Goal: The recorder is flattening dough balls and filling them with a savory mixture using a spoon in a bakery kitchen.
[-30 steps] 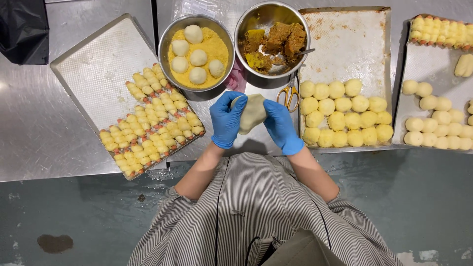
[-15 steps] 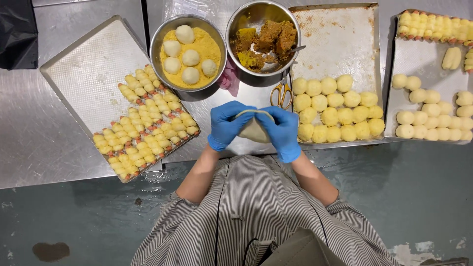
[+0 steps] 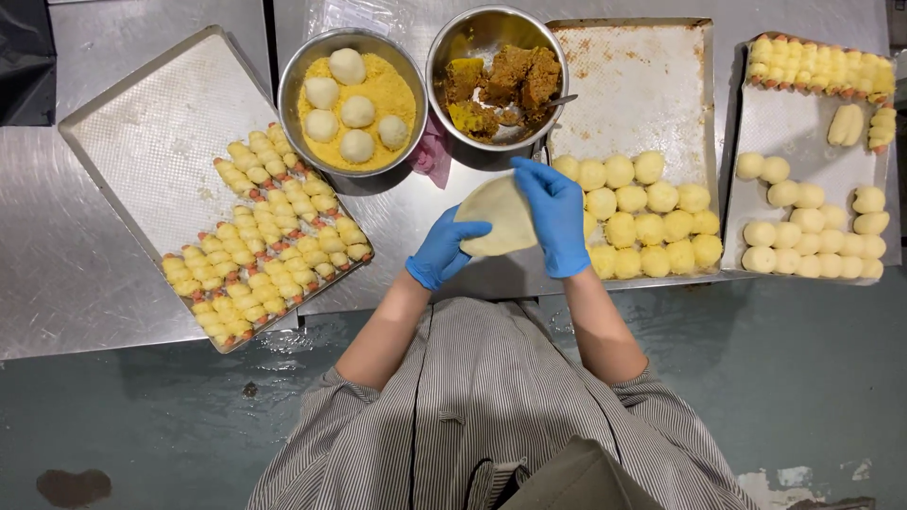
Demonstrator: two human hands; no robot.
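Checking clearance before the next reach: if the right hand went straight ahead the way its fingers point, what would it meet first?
Probably the steel bowl of brown filling, just beyond the right hand, which holds the flattened dough. Height above the rim is unclear.

Two steel bowls (image 3: 351,57); three baking trays (image 3: 142,132); five dough balls (image 3: 347,66) in crumbs; one flattened dough disc (image 3: 499,219).

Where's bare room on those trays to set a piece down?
Left tray: upper part bare, above the wrapped rolls. Middle tray: upper half bare, above the dough balls. Right tray: a bare strip between its top row and its balls. Crowded: both bowls, and around the hands holding the dough disc.
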